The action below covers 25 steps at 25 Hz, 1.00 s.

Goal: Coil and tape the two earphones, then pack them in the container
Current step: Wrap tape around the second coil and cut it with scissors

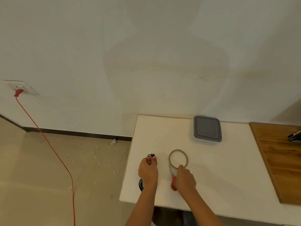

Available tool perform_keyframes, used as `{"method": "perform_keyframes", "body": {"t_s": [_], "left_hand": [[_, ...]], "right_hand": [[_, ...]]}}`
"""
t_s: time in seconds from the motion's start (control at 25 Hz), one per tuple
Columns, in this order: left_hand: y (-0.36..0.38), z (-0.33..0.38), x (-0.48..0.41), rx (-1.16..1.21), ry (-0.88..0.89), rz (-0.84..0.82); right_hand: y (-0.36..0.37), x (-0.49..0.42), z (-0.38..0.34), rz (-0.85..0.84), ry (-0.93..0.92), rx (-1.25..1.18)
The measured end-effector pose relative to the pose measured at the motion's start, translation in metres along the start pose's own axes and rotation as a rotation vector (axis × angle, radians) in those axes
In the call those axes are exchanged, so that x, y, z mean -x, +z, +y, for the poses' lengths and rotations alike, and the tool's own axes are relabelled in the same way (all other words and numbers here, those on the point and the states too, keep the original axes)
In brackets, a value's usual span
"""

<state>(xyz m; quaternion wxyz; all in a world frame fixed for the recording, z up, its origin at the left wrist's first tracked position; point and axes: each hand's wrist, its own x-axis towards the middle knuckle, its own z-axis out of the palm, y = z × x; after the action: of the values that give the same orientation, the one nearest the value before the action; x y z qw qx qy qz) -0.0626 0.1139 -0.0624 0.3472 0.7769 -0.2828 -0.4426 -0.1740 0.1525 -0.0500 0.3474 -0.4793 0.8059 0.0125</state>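
My left hand [148, 170] is closed on a black earphone [151, 155] whose wire sticks out above the fist. A second black earphone coil [141, 185] lies on the white table [211, 168] under my left wrist, partly hidden. My right hand [185, 178] rests on red-handled scissors [173, 181] and touches the near edge of a thin brown tape roll [178, 159] lying flat. The container [207, 128], clear with a grey lid on, stands at the back of the table.
A wooden board [280, 160] lies along the table's right side with a dark object [294, 136] on it. A red cable [48, 144] runs from a wall socket [21, 89] down across the floor at the left. The wall is right behind the table.
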Motion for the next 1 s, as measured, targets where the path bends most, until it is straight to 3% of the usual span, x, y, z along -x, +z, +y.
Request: {"method": "perform_keyframes", "body": {"t_s": [0.2,0.28,0.4,0.48,0.8,1.0], "left_hand": [[-0.015,0.026,0.022,0.079,0.069,-0.122],[-0.027,0.039,0.035,0.113,0.104,-0.143],[-0.042,0.057,0.059,0.179,0.159,-0.167],[-0.051,0.071,0.078,0.243,0.181,-0.191],[-0.097,0.121,0.15,0.388,0.313,-0.27],[-0.121,0.138,0.186,0.432,0.361,-0.347]], "right_hand": [[0.01,0.018,0.011,0.121,-0.099,0.227],[-0.003,0.031,0.006,0.185,-0.155,0.061],[-0.039,0.058,-0.017,0.233,-0.259,-0.643],[-0.069,0.082,-0.037,0.233,-0.362,-0.87],[-0.129,0.157,-0.055,0.365,-0.57,-1.033],[-0.14,0.189,-0.052,0.4,-0.57,-1.074]]}}
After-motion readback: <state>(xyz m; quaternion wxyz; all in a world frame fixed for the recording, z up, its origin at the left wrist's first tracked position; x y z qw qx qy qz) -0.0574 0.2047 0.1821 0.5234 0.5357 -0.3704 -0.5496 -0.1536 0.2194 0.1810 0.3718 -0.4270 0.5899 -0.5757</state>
